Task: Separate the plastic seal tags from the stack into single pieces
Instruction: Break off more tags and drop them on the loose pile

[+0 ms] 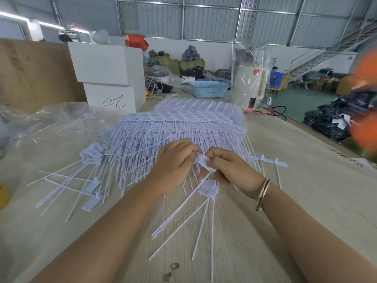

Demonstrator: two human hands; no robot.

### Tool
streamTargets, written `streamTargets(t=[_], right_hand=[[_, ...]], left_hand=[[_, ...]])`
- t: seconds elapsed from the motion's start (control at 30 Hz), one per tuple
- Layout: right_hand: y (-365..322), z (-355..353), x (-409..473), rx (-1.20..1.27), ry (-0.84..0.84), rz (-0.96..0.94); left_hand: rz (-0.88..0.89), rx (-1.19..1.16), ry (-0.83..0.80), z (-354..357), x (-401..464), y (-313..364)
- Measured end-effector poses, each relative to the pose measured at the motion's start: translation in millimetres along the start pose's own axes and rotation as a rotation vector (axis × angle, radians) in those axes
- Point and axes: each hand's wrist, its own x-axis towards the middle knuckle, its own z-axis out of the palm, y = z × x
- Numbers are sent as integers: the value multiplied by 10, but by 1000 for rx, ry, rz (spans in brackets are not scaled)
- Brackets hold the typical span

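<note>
Two hands (175, 160) (226, 166) pinching tag (205, 161), table edge (306, 127) right

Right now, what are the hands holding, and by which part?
Both the left hand and the right hand pinch a white seal tag by its flat head end, while its thin tails hang down toward the table.

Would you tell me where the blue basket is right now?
The blue basket sits at the table's far end, behind the stack of seal tags, right of the white boxes.

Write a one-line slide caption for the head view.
Both hands, left hand and right hand, pinch one seal tag before the stack.
</note>
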Motion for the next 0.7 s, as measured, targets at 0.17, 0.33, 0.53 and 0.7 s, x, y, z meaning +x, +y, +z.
streamTargets(t=[0.17,0.33,0.53,0.7], right_hand=[[-21,10,15,-86,-31,-12],[-6,-33,6,-276,-72,-2],[14,47,51,-505,101,-200],[-13,35,31,-661,186,-415]], left_hand=[[37,-37,78,-5,-5,60],[-92,-126,7,0,10,95],[-270,-344,-68,-47,77,83],[-409,-623,16,-69,59,58]])
